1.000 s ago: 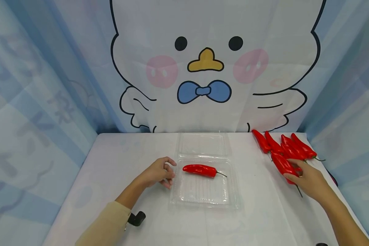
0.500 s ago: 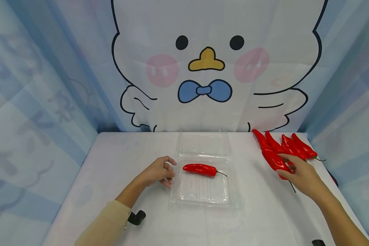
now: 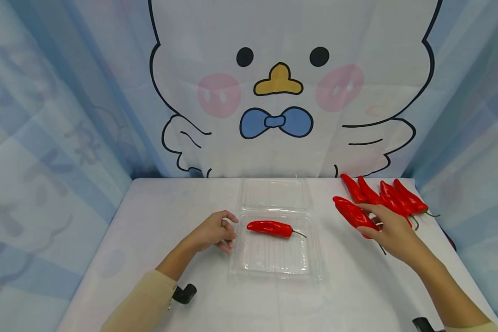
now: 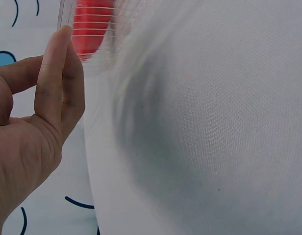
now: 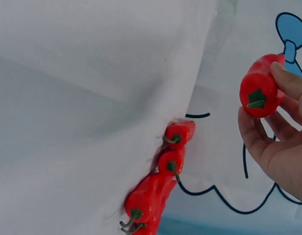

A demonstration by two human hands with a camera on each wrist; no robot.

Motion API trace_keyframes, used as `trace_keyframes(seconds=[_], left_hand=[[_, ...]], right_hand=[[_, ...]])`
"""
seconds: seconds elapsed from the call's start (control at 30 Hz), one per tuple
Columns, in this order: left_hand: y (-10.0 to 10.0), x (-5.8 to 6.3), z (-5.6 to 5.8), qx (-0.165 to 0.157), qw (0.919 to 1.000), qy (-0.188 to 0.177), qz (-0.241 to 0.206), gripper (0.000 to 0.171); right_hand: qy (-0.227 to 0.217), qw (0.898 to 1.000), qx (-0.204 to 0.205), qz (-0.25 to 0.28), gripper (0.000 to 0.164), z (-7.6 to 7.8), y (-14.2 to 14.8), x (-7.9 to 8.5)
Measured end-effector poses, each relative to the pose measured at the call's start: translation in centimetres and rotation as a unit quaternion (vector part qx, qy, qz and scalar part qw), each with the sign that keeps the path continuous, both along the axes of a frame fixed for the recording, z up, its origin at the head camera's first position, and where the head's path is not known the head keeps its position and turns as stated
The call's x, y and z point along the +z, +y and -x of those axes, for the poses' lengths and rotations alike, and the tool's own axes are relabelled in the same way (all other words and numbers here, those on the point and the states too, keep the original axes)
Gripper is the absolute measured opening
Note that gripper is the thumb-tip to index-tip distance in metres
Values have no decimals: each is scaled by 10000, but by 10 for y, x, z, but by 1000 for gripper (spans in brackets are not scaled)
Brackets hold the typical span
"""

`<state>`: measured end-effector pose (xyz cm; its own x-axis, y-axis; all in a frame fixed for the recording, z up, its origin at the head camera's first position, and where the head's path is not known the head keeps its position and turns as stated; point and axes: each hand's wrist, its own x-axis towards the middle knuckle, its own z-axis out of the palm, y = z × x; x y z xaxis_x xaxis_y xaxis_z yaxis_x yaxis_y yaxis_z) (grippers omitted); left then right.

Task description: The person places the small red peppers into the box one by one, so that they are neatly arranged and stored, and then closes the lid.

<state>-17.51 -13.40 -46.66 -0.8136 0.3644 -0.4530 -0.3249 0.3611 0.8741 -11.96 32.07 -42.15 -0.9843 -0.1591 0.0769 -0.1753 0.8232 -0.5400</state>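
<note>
My right hand [image 3: 388, 233] grips a red chili pepper [image 3: 352, 213] between thumb and fingers, raised above the table, its stem toward the wrist. In the right wrist view the held pepper [image 5: 258, 88] shows its green stem end. A clear plastic clamshell box [image 3: 274, 260] lies with its lid back, in the middle of the table. One red chili pepper [image 3: 269, 228] lies crosswise in the box's base. My left hand [image 3: 216, 233] is at the box's left edge, fingers loosely bent. In the left wrist view a fingertip [image 4: 64, 33] overlaps the box wall; contact is unclear.
Several more red chili peppers [image 3: 398, 200] lie in a row at the table's back right corner. The white table [image 3: 162, 207] meets a curtain [image 3: 280, 154] with a cartoon print at the back, and curtains stand at both sides.
My right hand has moved left with the pepper, away from the row at the back right. My left hand and the box have stayed in place.
</note>
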Motion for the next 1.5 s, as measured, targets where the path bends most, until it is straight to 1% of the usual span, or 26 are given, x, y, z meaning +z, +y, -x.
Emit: trace_keyframes(seconds=[0.13,0.37,0.63,0.87,1.23,1.37,1.5], left_hand=[[0,0,0,33,10000,-7,32,43],[0,0,0,-1,10000,4,14,43],[0,0,1,9,9999,-5,129,43],[-1,-2,2,29,9999,-9,103,42],[1,-2,2,4,10000,4,95,41],[1,-2,1,6,9999,6,106,41],[1,-2,1,-1,9999,28,123,41]], right_hand=[[21,9999,121,-21,73,2,-10,1],[20,9994,321,-118,73,9,-29,2],[-85,9972,730,-106,69,17,-54,3],[-212,9949,987,-87,66,20,-75,0],[-378,9847,1686,-243,57,26,-106,-4],[-332,9808,1905,-255,53,28,-116,-4],[-318,9773,2076,-292,54,32,-125,-5]])
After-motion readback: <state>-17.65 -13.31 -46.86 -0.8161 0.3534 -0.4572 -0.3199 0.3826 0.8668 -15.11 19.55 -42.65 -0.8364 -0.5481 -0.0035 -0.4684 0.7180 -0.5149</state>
